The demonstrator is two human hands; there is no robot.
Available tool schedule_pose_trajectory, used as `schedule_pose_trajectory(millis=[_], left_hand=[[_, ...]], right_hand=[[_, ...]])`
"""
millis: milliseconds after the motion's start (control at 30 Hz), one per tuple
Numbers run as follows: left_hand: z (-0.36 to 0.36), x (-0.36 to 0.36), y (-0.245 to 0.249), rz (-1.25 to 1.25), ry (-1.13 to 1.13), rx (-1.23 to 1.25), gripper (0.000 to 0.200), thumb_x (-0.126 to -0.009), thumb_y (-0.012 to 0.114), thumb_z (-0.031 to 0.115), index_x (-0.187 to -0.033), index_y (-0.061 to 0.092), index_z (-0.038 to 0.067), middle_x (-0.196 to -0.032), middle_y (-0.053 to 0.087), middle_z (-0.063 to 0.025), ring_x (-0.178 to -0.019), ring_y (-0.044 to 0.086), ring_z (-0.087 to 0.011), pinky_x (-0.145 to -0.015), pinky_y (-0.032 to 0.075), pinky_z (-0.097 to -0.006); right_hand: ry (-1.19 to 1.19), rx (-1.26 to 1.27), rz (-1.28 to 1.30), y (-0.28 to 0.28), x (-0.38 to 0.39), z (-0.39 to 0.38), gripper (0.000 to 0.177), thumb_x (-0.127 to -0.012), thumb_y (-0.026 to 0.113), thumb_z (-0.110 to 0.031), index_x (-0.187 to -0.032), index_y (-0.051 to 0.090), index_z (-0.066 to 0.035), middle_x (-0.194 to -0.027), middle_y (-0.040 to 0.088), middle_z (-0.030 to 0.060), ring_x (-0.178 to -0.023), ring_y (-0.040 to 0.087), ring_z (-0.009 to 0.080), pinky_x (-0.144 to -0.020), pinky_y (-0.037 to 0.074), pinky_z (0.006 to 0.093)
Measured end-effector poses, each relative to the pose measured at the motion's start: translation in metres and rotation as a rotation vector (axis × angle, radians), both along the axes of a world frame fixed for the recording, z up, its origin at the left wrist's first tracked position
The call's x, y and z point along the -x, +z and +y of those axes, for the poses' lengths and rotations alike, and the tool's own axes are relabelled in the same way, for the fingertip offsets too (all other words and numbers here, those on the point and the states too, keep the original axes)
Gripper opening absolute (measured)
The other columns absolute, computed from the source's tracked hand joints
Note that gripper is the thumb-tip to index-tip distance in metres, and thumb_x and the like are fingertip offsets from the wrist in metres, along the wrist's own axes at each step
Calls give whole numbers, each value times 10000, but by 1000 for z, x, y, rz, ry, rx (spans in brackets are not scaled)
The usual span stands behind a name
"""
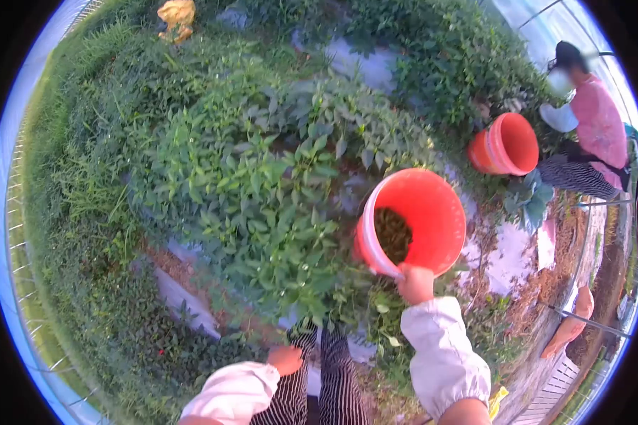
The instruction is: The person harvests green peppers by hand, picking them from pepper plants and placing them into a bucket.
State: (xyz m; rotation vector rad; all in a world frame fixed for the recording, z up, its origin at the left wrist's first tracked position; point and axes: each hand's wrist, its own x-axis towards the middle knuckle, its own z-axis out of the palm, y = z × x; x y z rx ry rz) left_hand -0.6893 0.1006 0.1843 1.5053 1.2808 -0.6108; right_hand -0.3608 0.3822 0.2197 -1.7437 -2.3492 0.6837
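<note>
My right hand [415, 285] grips the near rim of a red bucket [432, 227], fingers wrapped over its pale edge. The bucket is tilted so that its mouth faces me, and a heap of small greenish-brown produce [392, 235] lies inside; its kind is too blurred to tell. Low in the view, my left hand [285, 360] is beside my striped trouser leg, its fingers curled closed and nothing showing in them. Leafy green plants [262, 191], which look like pepper plants, grow in front of me, close to the bucket's left side.
At the right, another person [599, 120] in a pink top bends by a second red bucket [500, 145]. Pale plastic sheeting [507, 258] covers soil between the rows. A yellow bag [176, 18] lies at the far left. Greenhouse film and poles curve around the edges.
</note>
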Motion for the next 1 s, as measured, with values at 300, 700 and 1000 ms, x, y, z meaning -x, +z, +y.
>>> schedule_pose_trajectory(millis=[300,700,1000], left_hand=[[193,-79,37,-227,-361,-781,511,-851,544,119,-1360,517,80,-1342,539,-160,-1223,521,-307,-1119,338,-467],[326,118,-5,662,-718,-771,424,-841,617,125,-1255,583,209,-958,625,-23,-928,634,-226,-661,517,-391],[263,199,-29,499,-190,-543,347,-829,628,98,-1169,564,134,-985,650,-138,-902,631,-377,-752,512,-488]], right_hand=[[-87,258,-193,-154,10,-59,125,-780,638,-157,-886,694,-120,-757,675,147,-736,674,363,-665,535,473],[-41,164,83,-124,98,-63,113,-730,643,-81,-842,628,-79,-770,656,111,-800,659,315,-650,524,456],[-126,329,-139,-172,114,-129,111,-799,641,-185,-885,656,-118,-848,687,66,-797,677,285,-627,535,454]])
